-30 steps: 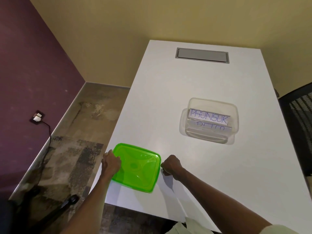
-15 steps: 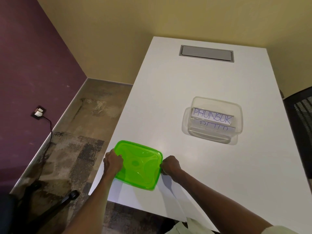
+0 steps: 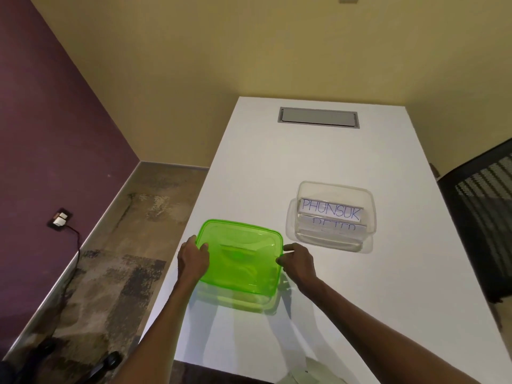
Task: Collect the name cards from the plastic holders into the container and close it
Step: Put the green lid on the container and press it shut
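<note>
lid: the green lid (image 3: 240, 260) is up off the counter (image 3: 388, 300), near its front-left edge, with its shadow underneath

hands: left hand (image 3: 193, 257) grips the lid's left edge, fingers curled over the rim; right hand (image 3: 298, 262) pinches the right edge with fingertips, so both have it

container: the clear container (image 3: 333, 214) sits open just beyond and to the right of the lid, with the name cards (image 3: 331, 212) standing inside

risk 1: tbh those cards look like they poke up near the rim, so the lid could jam on them or bend one

risk 2: right-side pinch looks light, so a tilt could let the lid slip

risk 3: the container looks light and might skid when the lid gets pressed on

hard to see: only "PHUNSUK" reads fully, the card in front is cut off by the wall, can't count the cards, no plastic holders in view
</note>
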